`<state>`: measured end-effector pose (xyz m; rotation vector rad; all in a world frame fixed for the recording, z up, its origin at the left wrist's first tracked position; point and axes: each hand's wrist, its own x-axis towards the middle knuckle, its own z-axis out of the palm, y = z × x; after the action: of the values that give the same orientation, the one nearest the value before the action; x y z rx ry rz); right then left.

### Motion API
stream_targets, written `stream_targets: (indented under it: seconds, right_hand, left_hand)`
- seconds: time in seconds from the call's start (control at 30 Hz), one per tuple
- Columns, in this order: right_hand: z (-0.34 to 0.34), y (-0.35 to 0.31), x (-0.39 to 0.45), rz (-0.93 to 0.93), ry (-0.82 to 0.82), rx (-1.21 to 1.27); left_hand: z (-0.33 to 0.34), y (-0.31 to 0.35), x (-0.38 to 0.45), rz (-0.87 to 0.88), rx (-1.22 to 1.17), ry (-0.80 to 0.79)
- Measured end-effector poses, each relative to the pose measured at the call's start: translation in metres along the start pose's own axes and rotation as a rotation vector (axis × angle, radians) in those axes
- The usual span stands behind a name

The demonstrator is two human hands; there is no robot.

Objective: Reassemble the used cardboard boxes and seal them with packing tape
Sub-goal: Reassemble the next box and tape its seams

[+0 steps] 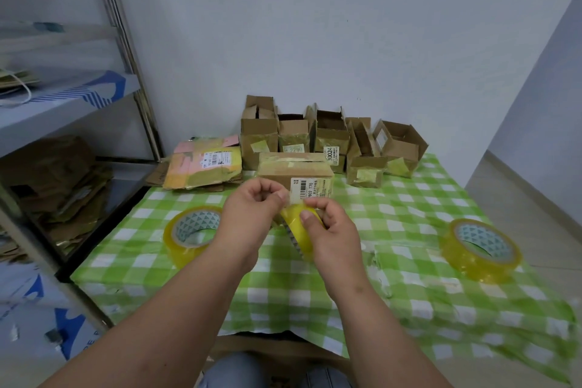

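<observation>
Head view, checked tabletop (409,230) with bare cloth between two spare tape rolls, left roll (192,232) near its left edge, right roll (481,249) near its right, closed box (296,175) just beyond the hands, right hand (330,230) curled around a yellow tape roll (299,232), left hand (252,214) pinching its loose end, open boxes (330,140) along the wall

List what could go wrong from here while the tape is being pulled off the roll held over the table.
1. The left hand pinches the free end of the tape roll that the right hand grips; the loose strip could fold and stick to itself or the fingers.
2. The closed box lies unheld just behind; pressing tape on it one-handed may push it into the open boxes.
</observation>
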<state>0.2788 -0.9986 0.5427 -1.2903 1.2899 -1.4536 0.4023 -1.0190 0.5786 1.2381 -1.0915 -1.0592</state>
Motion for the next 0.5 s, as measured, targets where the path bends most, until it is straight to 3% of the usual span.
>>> stream_targets:
  seconds: [0.2,0.5]
  right_hand:
    - [-0.0002,0.003,0.0013,0.006,0.08,-0.036]
    - [-0.0002,0.0045,0.0002,0.115,-0.011,-0.008]
  left_hand:
    - [0.0002,-0.0041,0.0025,-0.047,0.053,-0.046]
    - [0.0052,0.0,-0.0015,0.152,0.278,0.018]
